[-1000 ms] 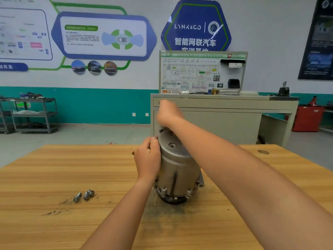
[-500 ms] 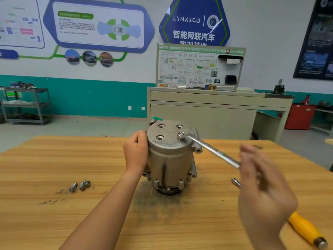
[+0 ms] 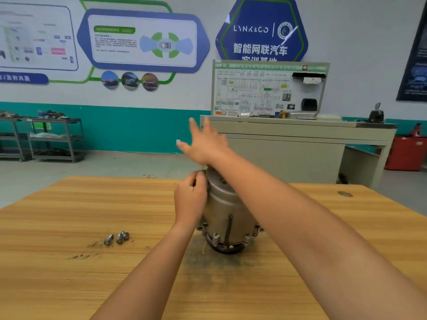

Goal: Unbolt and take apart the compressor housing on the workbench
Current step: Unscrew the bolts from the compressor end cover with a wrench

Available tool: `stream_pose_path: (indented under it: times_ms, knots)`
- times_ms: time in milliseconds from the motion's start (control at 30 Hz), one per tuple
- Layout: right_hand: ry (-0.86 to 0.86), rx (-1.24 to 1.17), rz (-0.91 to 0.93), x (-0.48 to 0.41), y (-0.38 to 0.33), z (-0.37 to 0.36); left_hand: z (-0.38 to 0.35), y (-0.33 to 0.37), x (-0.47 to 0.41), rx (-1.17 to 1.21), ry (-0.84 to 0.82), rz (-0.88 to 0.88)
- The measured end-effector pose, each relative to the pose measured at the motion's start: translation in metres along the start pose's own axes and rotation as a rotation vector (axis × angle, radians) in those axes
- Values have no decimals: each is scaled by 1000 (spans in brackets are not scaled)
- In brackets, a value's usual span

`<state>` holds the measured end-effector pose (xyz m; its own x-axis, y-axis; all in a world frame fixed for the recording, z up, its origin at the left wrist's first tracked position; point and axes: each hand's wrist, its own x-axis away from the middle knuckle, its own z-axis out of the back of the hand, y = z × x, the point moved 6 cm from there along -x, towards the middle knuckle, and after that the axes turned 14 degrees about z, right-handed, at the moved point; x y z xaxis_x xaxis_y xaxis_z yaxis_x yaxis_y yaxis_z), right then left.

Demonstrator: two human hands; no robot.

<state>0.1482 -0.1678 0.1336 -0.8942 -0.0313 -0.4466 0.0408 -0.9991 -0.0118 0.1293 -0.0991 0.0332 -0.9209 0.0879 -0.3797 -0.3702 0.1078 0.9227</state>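
I see the compressor housing (image 3: 227, 211) standing upright in the middle of the bench (image 3: 69, 227). My left hand (image 3: 190, 199) grips its upper left side, fingers (image 3: 198, 179) curled against the rim. My right hand (image 3: 205, 144) hovers over its far top with the arm stretched across and the fingers spread apart, holding nothing. Two loose bolts (image 3: 116, 237) lie to the left.

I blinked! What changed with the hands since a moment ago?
The right hand moved from low near the camera to above the compressor, fingers spread, holding nothing. The wrench seen earlier is out of sight now. The left hand still grips the compressor's side; the two bolts lie unmoved on the table.
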Motion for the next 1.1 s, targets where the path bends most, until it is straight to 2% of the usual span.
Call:
stream_pose_path:
  times_ms: [33, 100, 133, 167, 200, 233, 267, 300, 367, 467, 533, 600, 633, 733, 833, 967, 1033, 1100]
  knots:
    - [3, 90, 81, 7, -24, -3, -1, -3, -3, 34, 17, 33]
    - [96, 205, 216, 36, -67, -6, 2, 0, -2, 312, 37, 37]
    - [223, 192, 305, 59, -85, -4, 4, -5, -2, 538, 58, 50]
    - [406, 126, 404, 88, -100, 3, 3, -8, -1, 573, 59, 120]
    - [629, 21, 489, 123, -107, 11, 6, -11, 3, 402, 90, 227]
    - [841, -85, 542, 158, -104, 17, 15, -18, 1, 311, 221, 172]
    - [983, -166, 547, 190, -93, 20, 8, -25, -2, 264, 130, 222]
    - [1060, -216, 520, 217, -79, 23, 1, -21, -3, 188, -7, 183]
    - [1135, -221, 377, 256, -37, 32, 6, -20, -14, 72, -16, 122]
    - [1148, -85, 53, 268, 36, 59, 9, -20, -20, 101, -27, 86]
    - [1062, -108, -193, 243, 85, 69, 11, -19, -15, 97, -17, 87]
    - [843, -102, -363, 191, 125, 70, 10, -18, -15, 39, -46, 72]
    - [662, -89, -417, 158, 138, 67, 10, -17, -13, 26, -45, 53]
    - [159, -57, -361, 67, 126, 55, 6, -12, -9, 9, -60, 37]
    - [-51, -10, -198, 16, 76, 38, 0, -8, -8, 10, -76, 5]
    - [24, 93, 57, 6, -16, 12, -2, -8, -14, -32, -32, -10]
    - [271, 185, 293, 41, -69, 4, -1, -19, -12, -32, 49, -1]
    - [615, 79, 574, 112, -104, 10, 1, -27, -6, 97, 74, -35]
